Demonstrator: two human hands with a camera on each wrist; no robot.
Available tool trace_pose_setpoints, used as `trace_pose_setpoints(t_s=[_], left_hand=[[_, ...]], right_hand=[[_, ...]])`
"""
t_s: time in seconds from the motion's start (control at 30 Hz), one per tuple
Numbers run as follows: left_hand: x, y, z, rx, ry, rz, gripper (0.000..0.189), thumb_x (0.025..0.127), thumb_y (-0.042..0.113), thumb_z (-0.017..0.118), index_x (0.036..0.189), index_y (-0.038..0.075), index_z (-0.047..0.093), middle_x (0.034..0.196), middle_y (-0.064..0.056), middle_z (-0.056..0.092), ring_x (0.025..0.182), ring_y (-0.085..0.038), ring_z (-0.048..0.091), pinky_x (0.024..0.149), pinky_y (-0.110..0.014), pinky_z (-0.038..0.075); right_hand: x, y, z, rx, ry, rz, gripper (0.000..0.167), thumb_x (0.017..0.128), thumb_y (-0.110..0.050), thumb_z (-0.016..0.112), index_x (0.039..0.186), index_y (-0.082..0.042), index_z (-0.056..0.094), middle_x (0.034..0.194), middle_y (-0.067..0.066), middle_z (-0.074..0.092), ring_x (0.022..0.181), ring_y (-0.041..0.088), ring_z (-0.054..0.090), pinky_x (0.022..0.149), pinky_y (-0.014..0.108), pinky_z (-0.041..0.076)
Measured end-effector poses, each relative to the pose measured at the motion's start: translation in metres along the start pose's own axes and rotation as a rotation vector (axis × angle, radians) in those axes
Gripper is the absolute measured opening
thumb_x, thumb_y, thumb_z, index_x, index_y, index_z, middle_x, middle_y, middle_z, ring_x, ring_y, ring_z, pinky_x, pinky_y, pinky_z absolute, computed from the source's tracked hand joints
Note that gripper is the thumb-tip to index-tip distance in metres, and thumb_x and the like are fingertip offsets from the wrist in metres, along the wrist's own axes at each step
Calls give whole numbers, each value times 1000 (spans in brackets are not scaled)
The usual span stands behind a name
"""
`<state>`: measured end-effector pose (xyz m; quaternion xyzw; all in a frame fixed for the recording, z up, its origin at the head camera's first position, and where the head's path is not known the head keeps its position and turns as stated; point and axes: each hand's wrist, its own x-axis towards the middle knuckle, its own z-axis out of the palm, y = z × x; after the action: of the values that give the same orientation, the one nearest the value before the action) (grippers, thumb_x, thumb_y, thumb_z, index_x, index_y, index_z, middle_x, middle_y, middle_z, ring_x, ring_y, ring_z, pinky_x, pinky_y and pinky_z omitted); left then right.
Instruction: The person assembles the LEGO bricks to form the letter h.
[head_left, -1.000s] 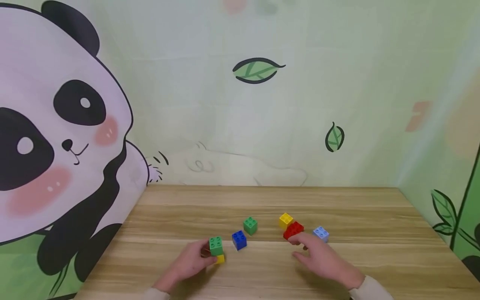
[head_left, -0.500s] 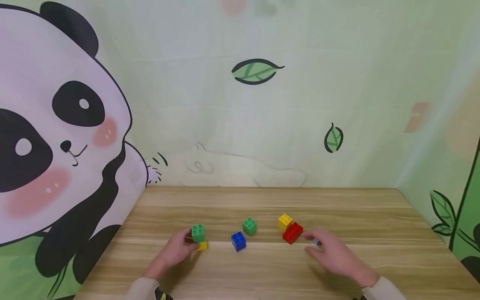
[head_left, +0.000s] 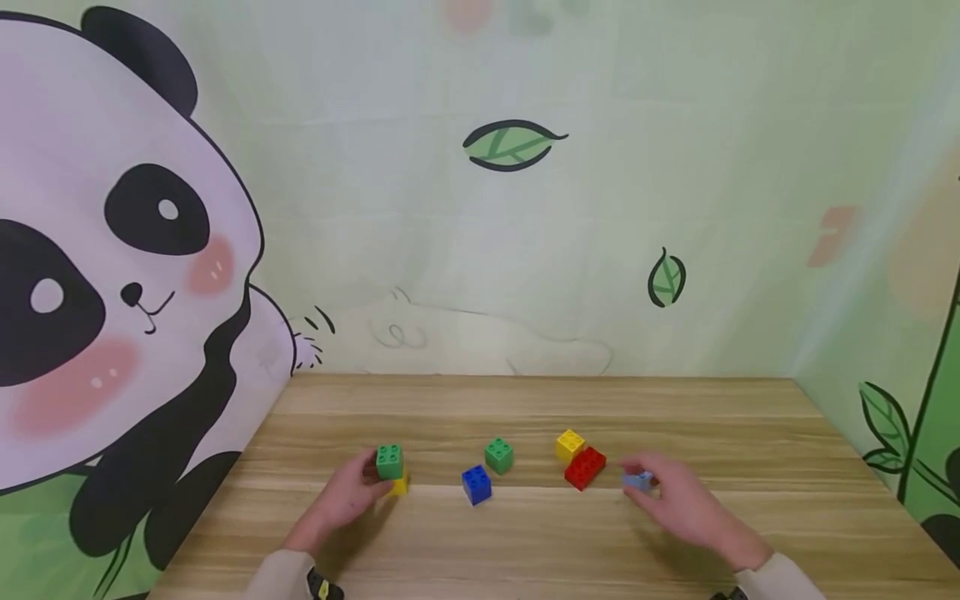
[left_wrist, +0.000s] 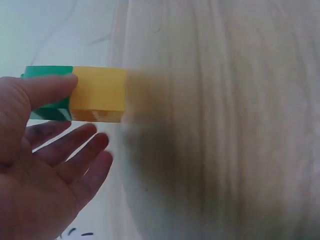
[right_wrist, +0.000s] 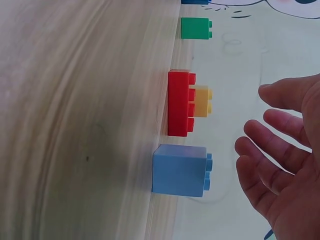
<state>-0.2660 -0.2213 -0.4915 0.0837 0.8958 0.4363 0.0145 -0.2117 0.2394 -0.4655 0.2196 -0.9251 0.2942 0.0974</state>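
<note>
My left hand [head_left: 347, 493] grips a two-brick stack, a green toy brick [head_left: 389, 461] on top of a yellow brick [left_wrist: 100, 94]. In the left wrist view the thumb lies along the stack's side, across the seam between the two colours, and the other fingertips are on the far side. On the right, my right hand [head_left: 681, 502] hovers with fingers and thumb spread close over a light blue brick [right_wrist: 180, 171]. A gap shows between the fingertips and the brick's studs in the right wrist view.
Between the hands stand a dark blue brick [head_left: 477, 485] and a second green brick [head_left: 498, 456]. A longer red brick [head_left: 586, 468] lies right beside another yellow brick [head_left: 570, 444]. Behind the wooden table [head_left: 525, 550] rises a backdrop printed with a panda.
My left hand has carried the green-and-yellow stack left and farther from me. My right hand has shifted right, from the red brick to the light blue one.
</note>
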Motion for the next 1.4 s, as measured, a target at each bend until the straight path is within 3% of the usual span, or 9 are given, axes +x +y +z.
trace_pose_setpoints(t_s=[0.23,0.5,0.63,0.87,1.03,1.4], left_hand=[[0,17,-6,108,54,76,65,80,14,75,136,2,45,137,-20,46,127,-38,40,103,-55,31],[0,53,1,394,113,333,62,74,22,81,127,3,55,128,-16,55,118,-35,50,98,-49,39],[2,68,11,411,87,395,60,74,21,80,127,6,56,129,-14,54,119,-33,49,99,-48,39],[6,77,38,325,-28,372,56,79,18,77,128,7,54,131,-14,51,121,-33,47,98,-47,40],[8,78,55,317,-103,323,59,81,23,75,132,7,51,134,-15,48,121,-35,46,98,-49,40],[14,73,78,281,-149,235,61,79,26,77,129,2,52,127,-16,53,109,-31,56,89,-44,47]], right_hand=[[-1,5,-3,-18,29,1,27,83,-9,72,109,-6,65,97,2,64,85,17,59,72,35,52],[2,11,-5,-98,35,-7,31,79,-9,76,108,-4,65,100,5,62,89,20,58,74,40,52],[4,16,-6,-138,27,-15,35,77,-12,77,109,-5,65,105,8,62,94,25,58,78,43,51],[4,27,-4,-152,14,-4,44,74,-11,80,114,-3,63,113,12,59,103,31,55,83,49,49],[3,33,-2,-148,13,0,50,72,-12,80,117,-1,60,113,14,58,104,34,55,83,51,49],[2,43,-1,-109,-19,48,56,74,-12,79,121,6,54,111,17,56,98,32,57,82,48,49]])
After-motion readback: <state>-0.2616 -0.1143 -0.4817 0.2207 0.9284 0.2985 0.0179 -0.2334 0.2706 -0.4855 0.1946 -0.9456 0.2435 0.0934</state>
